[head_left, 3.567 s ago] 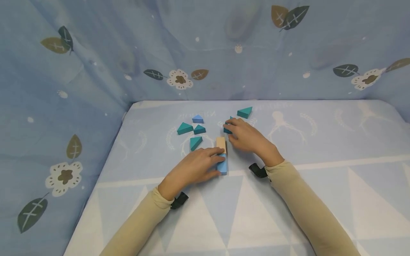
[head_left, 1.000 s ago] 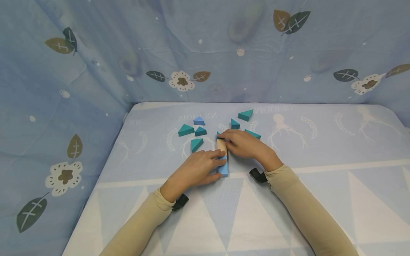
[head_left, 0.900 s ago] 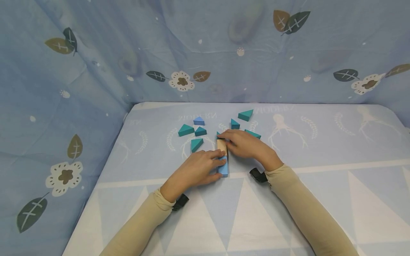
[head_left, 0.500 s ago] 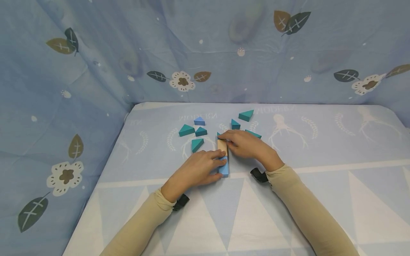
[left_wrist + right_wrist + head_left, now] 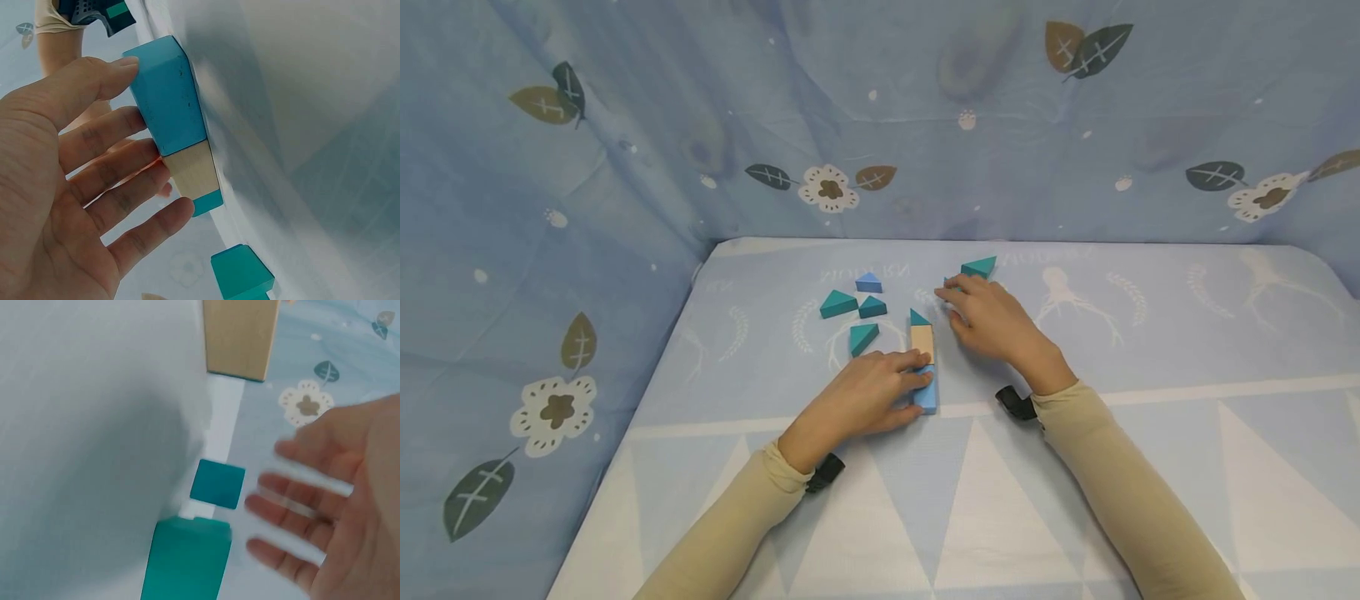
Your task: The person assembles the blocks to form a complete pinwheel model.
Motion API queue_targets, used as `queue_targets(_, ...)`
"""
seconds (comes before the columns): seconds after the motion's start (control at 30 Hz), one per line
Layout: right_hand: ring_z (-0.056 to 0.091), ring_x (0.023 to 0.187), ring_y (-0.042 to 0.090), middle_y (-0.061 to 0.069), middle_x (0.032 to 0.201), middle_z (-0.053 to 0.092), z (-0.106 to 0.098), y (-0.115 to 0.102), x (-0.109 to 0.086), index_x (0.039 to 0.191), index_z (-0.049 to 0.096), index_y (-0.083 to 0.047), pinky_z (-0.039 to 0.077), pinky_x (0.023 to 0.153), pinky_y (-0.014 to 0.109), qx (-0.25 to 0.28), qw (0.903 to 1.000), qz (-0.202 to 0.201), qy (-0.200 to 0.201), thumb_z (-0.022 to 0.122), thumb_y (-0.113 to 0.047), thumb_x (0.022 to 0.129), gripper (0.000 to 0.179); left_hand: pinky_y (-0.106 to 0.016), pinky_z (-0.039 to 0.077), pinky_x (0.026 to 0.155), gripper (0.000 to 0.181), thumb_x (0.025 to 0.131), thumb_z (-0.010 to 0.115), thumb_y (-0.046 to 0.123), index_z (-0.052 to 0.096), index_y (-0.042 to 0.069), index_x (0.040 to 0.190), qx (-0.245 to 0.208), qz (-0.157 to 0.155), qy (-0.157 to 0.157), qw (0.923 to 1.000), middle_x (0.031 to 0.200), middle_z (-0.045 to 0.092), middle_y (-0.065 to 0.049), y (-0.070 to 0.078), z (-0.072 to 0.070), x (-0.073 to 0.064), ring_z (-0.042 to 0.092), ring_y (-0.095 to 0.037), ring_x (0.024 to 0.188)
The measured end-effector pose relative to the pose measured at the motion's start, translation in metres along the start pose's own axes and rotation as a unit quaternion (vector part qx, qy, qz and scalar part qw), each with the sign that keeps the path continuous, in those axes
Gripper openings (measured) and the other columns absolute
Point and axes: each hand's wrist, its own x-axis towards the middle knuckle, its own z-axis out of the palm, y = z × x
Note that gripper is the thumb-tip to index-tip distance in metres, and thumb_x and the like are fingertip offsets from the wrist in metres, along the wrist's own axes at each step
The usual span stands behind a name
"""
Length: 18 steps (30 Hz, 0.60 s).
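Note:
A row of blocks lies on the table: a light blue block (image 5: 927,398) nearest, then a plain wooden block (image 5: 922,337), then a small teal triangular block (image 5: 918,317) at the far end. My left hand (image 5: 857,396) rests along the row's left side. In the left wrist view its thumb touches the blue block (image 5: 167,94), and its spread fingers lie beside the wooden block (image 5: 192,169). Over to the right, my right hand (image 5: 992,321) hovers with loosely bent fingers above a small teal block (image 5: 217,483), apart from it in the right wrist view.
Left of the row lie several loose triangular blocks: teal ones (image 5: 837,304) and a blue one (image 5: 868,283). Another teal triangle (image 5: 979,267) sits behind my right hand. A patterned blue curtain (image 5: 850,108) stands along the table's back edge.
A small teal triangle now continues the row beyond the wooden block. My right hand has left it and moved back and right, over the loose teal blocks. My left hand stays put.

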Motion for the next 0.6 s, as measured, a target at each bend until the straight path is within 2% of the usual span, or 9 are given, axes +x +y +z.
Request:
queue_targets(0.1,0.044,0.135,0.038,0.020,0.144,0.048,0.002,0.005,0.000,0.138,0.054,0.000,0.040,0.104,0.057,-0.030,0.9993,0.024,-0.001,0.053,-0.012,0.098,0.042,-0.033,0.054,0.086,0.041,0.087,0.072,0.035,0.070,0.015,0.123,-0.001,0.001,0.002,1.0000,0.135,0.061,-0.001,0.000,0.000,0.001,0.062,-0.019,0.118)
queue_targets(0.27,0.044,0.135,0.037,0.022,0.147,0.046,0.008,0.008,0.003,0.140,0.050,0.004,0.042,0.102,0.058,-0.030,0.9993,0.020,-0.009,0.052,-0.010,0.098,0.044,-0.033,0.053,0.087,0.041,0.088,0.072,0.036,0.070,0.015,0.123,0.003,0.003,0.000,1.0000,0.135,0.061,-0.001,0.000,-0.001,0.001,0.062,-0.018,0.118)
queue_targets(0.6,0.040,0.138,0.038,0.016,0.155,0.037,0.012,0.012,0.012,0.148,0.041,-0.002,0.039,0.102,0.057,-0.039,0.9985,0.032,-0.022,0.052,-0.013,0.099,0.051,-0.033,0.054,0.085,0.040,0.088,0.071,0.035,0.070,0.015,0.123,0.006,0.006,0.000,1.0000,0.134,0.062,-0.001,0.000,0.001,0.001,0.064,-0.019,0.115)
